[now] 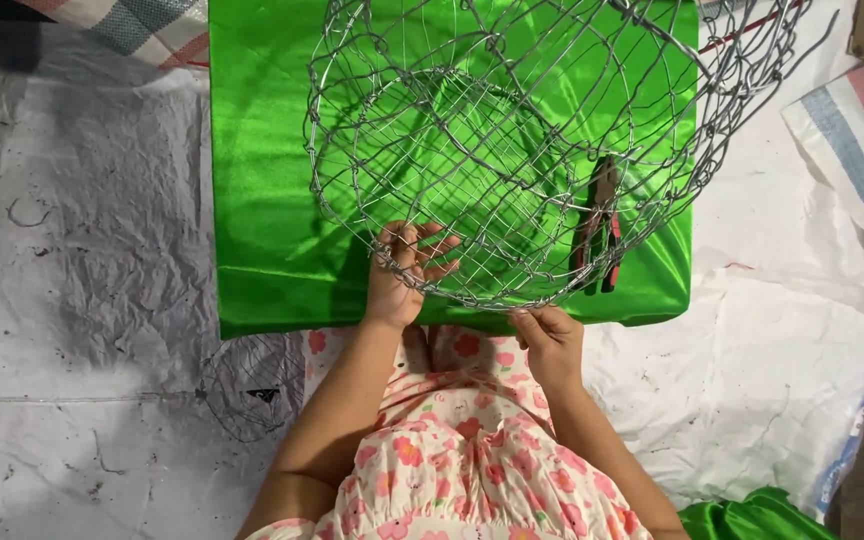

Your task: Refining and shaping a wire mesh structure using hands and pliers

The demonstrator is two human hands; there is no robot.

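Our left hand point(402, 270) hooks fingers through the wire basket's point(512, 150) near rim; our right hand point(549, 338) pinches that rim beside it.

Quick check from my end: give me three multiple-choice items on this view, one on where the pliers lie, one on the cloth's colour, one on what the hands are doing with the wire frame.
1. Where do the pliers lie?
A. On the cloth, seen through the frame
B. In the right hand
C. On the striped sack

2. What colour is the cloth?
A. Blue
B. Green
C. Red

3. How do the hands meet the wire frame?
A. Both off it
B. Both at its near rim
C. Only one touches

Key: 1 A, they rest on satin behind the mesh; 2 B, shiny green; 3 B, left hand and right hand both grip the rim.
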